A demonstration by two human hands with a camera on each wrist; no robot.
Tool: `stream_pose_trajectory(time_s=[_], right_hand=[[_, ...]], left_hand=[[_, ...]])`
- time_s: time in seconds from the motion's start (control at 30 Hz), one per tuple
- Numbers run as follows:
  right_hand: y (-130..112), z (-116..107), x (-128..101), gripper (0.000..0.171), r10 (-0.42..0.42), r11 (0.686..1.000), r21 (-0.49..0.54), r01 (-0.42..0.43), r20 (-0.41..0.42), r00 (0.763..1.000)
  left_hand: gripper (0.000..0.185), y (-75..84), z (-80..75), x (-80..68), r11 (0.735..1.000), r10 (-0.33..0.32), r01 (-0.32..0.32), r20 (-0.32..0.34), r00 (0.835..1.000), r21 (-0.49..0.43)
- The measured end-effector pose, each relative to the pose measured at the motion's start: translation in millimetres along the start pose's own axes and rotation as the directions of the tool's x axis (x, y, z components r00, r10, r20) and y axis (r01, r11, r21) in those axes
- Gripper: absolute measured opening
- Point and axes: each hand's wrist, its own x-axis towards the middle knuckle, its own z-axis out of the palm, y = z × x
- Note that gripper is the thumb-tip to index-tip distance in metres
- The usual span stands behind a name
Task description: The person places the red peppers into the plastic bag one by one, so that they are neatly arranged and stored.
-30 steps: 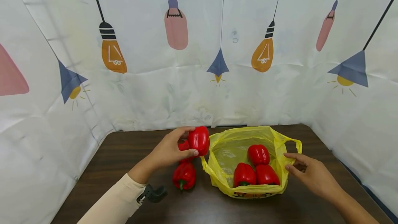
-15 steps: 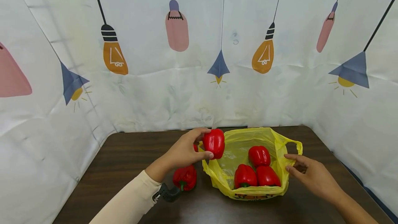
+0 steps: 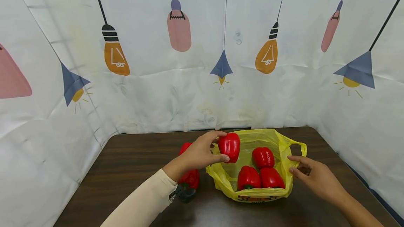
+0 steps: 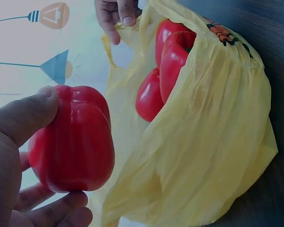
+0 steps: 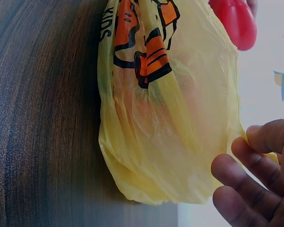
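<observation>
My left hand (image 3: 202, 153) grips a glossy red bell pepper (image 3: 229, 147) between thumb and fingers, above the left rim of a yellow plastic bag (image 3: 221, 181). In the left wrist view the held pepper (image 4: 73, 139) is beside the bag's mouth, apart from the peppers inside. Within the bag lie three red peppers (image 3: 263, 157). At the bag's right side my right hand (image 3: 318, 178) pinches the edge by its handle; the right wrist view shows thumb and forefinger on the thin plastic (image 5: 199, 156). Two more red peppers (image 3: 190, 178) lie left of the bag, partly hidden behind my left arm.
A dark wood table (image 3: 132, 164) carries everything. Behind and at both sides hangs a white sheet (image 3: 157, 101) printed with lamps and bulbs. A dark strap with a black device (image 3: 186, 193) sits on my left wrist.
My left hand has carried the pepper rightward, from above the loose peppers to over the bag's left rim. The right hand stays at the bag's edge, and the bag has barely moved.
</observation>
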Motion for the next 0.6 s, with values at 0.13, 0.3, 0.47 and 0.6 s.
stream_pose_trajectory(time_s=[0.13,0.3,0.47,0.6], right_hand=[[-0.1,-0.1,-0.4,0.046,0.002,1.000,0.002,-0.002,0.000,1.000],[-0.2,-0.7,-0.8,0.046,-0.009,1.000,-0.003,0.009,-0.008,1.000],[0.1,-1.0,-1.6,0.046,-0.012,1.000,0.004,0.012,-0.007,1.000],[0.3,-1.0,-2.0,0.046,-0.010,1.000,0.014,0.010,-0.002,1.000]], left_hand=[[0.074,-0.4,9.0,5.9,0.999,0.014,-0.014,0.013,1.000,0.034],[0.074,-2.2,18.9,13.5,0.998,0.008,-0.010,0.032,0.999,0.069],[0.074,-2.6,27.2,21.3,0.995,-0.006,0.003,0.027,1.000,0.095],[0.074,-2.7,33.0,26.8,0.995,-0.011,0.008,0.026,1.000,0.104]])
